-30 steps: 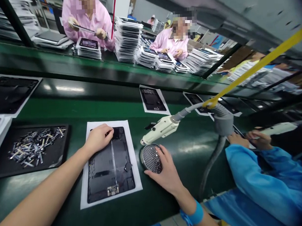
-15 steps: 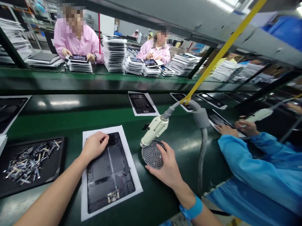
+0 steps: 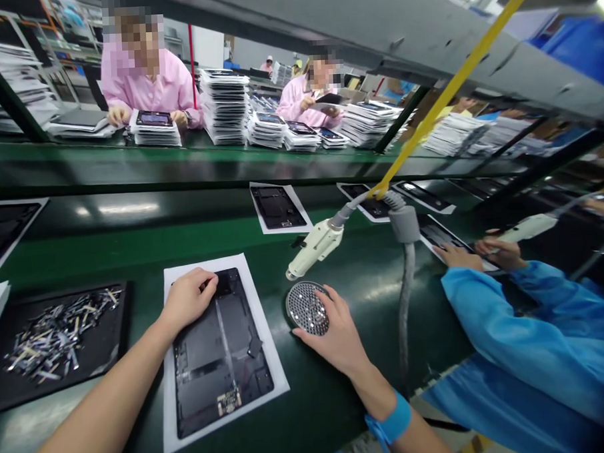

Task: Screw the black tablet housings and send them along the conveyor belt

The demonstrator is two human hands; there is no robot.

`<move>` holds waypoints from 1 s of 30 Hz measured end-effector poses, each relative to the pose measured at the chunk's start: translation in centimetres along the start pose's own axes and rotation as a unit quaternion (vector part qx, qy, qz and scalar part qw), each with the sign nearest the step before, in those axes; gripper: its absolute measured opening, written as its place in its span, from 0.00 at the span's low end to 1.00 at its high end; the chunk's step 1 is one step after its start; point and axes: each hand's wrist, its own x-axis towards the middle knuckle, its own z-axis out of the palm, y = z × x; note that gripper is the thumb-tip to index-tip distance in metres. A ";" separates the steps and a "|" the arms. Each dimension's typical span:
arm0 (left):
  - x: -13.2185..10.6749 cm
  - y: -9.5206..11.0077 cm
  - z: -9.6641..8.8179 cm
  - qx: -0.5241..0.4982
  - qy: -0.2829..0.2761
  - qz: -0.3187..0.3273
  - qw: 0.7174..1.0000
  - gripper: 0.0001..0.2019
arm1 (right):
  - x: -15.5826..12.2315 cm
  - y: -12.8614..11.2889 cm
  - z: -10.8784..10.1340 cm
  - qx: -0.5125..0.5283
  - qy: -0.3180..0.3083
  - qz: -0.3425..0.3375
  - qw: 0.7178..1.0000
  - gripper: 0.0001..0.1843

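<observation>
right hand (image 3: 341,343), clasping the round silver dimpled disc (image 3: 305,309), could tip it by jerking; left hand (image 3: 189,298) pinches, on what is unclear.

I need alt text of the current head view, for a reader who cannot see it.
A person's left hand lies over a black tablet shell on white paper; the right hand grips a round, dotted dish. A pale tool hangs near the dish, and a black tray of small strips lies at left.
</observation>
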 end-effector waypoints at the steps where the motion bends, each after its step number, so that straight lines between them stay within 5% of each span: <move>1: 0.0 0.1 0.0 -0.001 -0.001 -0.001 1.000 0.17 | 0.0 0.2 0.2 0.005 -0.011 0.006 1.000 0.44; 11: 0.1 -0.2 0.0 0.009 0.003 -0.001 1.000 0.17 | 0.0 -0.2 -1.0 0.065 -0.086 0.018 0.994 0.41; 16: 0.0 -0.2 0.1 0.007 0.005 0.000 1.000 0.18 | -0.4 0.0 -0.8 0.067 -0.059 0.058 0.994 0.42; 22: 0.5 -0.4 -0.4 0.010 0.019 0.005 1.000 0.17 | 0.9 -0.5 0.0 0.044 -0.044 0.029 0.998 0.47; 25: -0.6 2.9 -0.9 -0.016 0.048 0.046 0.998 0.16 | 1.1 -0.5 -0.4 0.056 -0.052 0.040 0.996 0.46; 27: -3.0 6.9 -0.2 -0.072 0.003 0.100 0.992 0.16 | 1.0 -0.4 -0.6 0.067 -0.065 0.044 0.995 0.45; 29: -6.9 11.3 1.9 -0.154 -0.156 0.159 0.963 0.14 | 0.8 -0.4 -0.6 0.079 -0.085 0.038 0.993 0.45; 30: -9.2 13.2 3.4 -0.198 -0.249 0.207 0.925 0.10 | 0.8 -0.5 -0.5 0.083 -0.087 0.040 0.992 0.46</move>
